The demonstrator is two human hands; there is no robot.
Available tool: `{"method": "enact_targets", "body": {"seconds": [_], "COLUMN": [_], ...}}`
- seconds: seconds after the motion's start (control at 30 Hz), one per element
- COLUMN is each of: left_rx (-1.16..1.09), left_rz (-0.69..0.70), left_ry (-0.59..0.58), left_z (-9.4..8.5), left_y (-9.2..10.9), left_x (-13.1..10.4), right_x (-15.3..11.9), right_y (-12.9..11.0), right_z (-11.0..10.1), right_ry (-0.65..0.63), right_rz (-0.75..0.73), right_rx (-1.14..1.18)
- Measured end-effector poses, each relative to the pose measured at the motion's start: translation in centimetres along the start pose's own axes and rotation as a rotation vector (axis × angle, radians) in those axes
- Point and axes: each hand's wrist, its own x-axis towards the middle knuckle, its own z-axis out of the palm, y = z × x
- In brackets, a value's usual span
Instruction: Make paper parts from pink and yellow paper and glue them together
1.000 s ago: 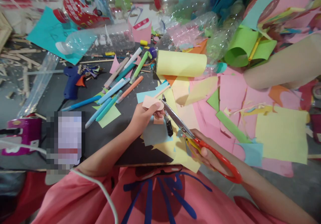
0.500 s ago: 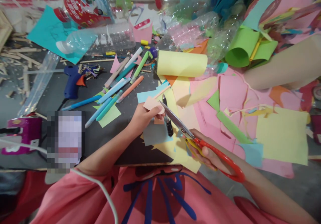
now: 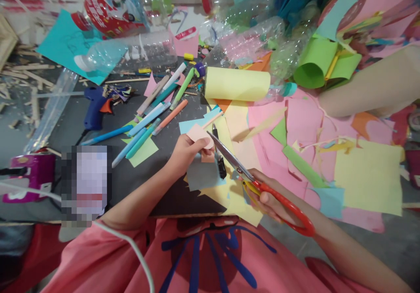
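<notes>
Desk spread with coloured paper, and on it a yellow paper roll lying on its side, light-looking and likely to dent if squeezed. Large metal scissors with red and yellow handles slant above the papers, their tips pointing up and to the left. They look rigid and the heaviest thing held; the handle loops seem the right place to grip, well away from the blade edges. The right hand is closed around those handles. The left hand pinches a small pale pink paper piece, its thumb on top and fingers beneath. The two hands are apart, with the blades reaching between them. A black pen lies under and beside the blades. Smallest is the pink piece, close to the scissor tips; whether they touch is unclear. It looks nearly weightless and fairly stiff, but should bend or crease under a hard pinch; holding it flat near one edge would leave the rest exposed.
</notes>
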Motion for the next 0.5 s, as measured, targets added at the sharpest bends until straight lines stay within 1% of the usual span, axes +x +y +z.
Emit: {"method": "enact_targets", "body": {"seconds": [0.07,0.1,0.17,0.2,0.3,0.4,0.47,0.5], "left_rx": [0.003,0.004,0.005,0.007,0.013,-0.002,-0.014,-0.017], "left_rz": [0.001,0.004,0.012,0.015,0.017,0.020,0.032,0.042], "left_ry": [0.004,0.002,-0.015,-0.024,-0.038,-0.033,-0.021,-0.015], "left_z": [0.0,0.0,0.1,0.1,0.1,0.0,0.0,0.0], "left_y": [0.0,0.0,0.1,0.1,0.1,0.1,0.2,0.2], "left_x": [0.0,0.0,-0.1,-0.1,-0.2,-0.2,-0.1,-0.1], "right_x": [0.0,0.0,-0.1,0.0,0.4,1.5,2.6,3.1], "right_y": [-0.5,-1.0,-2.0,-2.5,-3.9,-5.0,-5.6,-5.9], "right_z": [-0.4,-0.8,-1.7,-2.3,-4.2,-6.1,-7.4,-8.0], "right_ry": [0.010,0.031,0.099,0.155,0.290,0.356,0.406,0.415], "right_rz": [0.050,0.074,0.062,0.043,-0.044,-0.132,-0.257,-0.310], "right_rx": [-0.020,-0.085,-0.338,-0.455,-0.777,-1.075,-1.273,-1.327]}}
